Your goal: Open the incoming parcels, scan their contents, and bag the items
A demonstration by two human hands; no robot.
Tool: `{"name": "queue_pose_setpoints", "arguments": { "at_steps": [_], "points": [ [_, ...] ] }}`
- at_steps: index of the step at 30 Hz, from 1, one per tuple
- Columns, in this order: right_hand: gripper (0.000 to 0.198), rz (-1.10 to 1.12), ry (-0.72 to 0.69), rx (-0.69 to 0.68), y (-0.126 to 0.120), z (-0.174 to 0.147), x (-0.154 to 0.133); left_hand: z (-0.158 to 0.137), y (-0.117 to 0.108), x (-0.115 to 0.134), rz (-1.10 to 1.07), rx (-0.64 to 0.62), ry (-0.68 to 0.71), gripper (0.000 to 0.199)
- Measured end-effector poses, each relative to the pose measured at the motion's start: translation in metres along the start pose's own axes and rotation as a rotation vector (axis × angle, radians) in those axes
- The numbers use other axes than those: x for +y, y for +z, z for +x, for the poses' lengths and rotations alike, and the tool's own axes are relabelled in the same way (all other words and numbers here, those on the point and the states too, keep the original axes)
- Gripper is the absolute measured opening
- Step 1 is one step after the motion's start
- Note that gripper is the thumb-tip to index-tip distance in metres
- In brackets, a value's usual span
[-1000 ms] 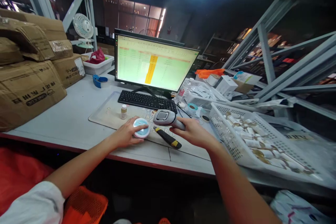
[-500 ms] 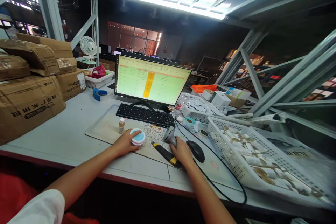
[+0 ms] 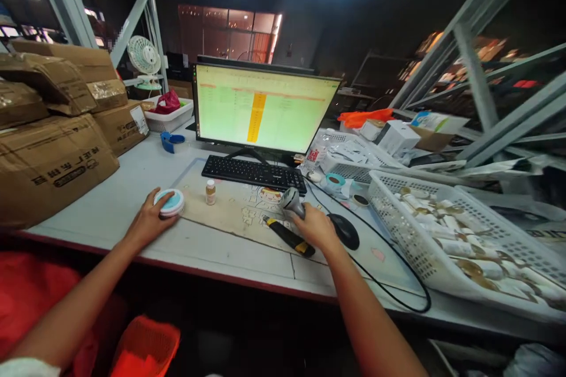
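My left hand [image 3: 151,219] is closed round a round white jar with a pale blue lid [image 3: 170,202], at the left edge of the desk mat [image 3: 207,210]. In my right hand [image 3: 317,227] is a grey barcode scanner [image 3: 292,202], its head pointing away from me. A small bottle with a white cap [image 3: 210,192] stands upright on the mat between my hands. Just below the scanner lies a black and yellow utility knife [image 3: 289,237]. The black mouse [image 3: 344,231] sits to the right of my right hand.
A monitor [image 3: 265,109] showing a table and a black keyboard [image 3: 252,172] stand behind the mat. At right is a white basket [image 3: 389,230] of labelled rolls, with a black cable [image 3: 398,297] in front. Cardboard boxes [image 3: 53,171] are stacked at left; a red basket [image 3: 145,347] is below.
My left hand has moved left with the jar, away from the small bottle. My right hand still holds the scanner, now lifted off the knife. The view has tipped downward.
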State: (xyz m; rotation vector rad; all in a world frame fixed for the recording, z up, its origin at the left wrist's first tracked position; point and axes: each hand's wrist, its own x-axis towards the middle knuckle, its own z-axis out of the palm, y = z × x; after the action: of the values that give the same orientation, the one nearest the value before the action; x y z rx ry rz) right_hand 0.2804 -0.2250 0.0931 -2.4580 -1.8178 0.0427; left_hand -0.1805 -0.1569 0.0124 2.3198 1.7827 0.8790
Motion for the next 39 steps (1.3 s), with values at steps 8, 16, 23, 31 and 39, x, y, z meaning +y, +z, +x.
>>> {"name": "queue_pose_setpoints", "arguments": {
  "at_steps": [8, 16, 23, 31, 39],
  "points": [
    [0.024, 0.112, -0.321, 0.024, -0.029, -0.033, -0.032, 0.057, -0.031, 0.075, -0.021, 0.08, 0.201, 0.071],
    [0.006, 0.226, -0.539, 0.0, -0.02, -0.063, -0.039, 0.112, 0.0, 0.117, -0.048, -0.278, 0.158, 0.036],
    [0.006, 0.248, -0.577, -0.02, -0.035, -0.076, -0.031, 0.088, -0.009, 0.126, -0.356, -0.261, 0.369, 0.037],
    [0.008, 0.23, -0.561, -0.041, -0.038, -0.072, -0.035, 0.09, -0.014, 0.132, -0.224, -0.264, 0.464, 0.034],
    [0.048, 0.083, -0.097, 0.026, 0.011, 0.001, -0.011, 0.106, 0.006, 0.121, 0.096, -0.204, 0.197, 0.029]
  ]
}}
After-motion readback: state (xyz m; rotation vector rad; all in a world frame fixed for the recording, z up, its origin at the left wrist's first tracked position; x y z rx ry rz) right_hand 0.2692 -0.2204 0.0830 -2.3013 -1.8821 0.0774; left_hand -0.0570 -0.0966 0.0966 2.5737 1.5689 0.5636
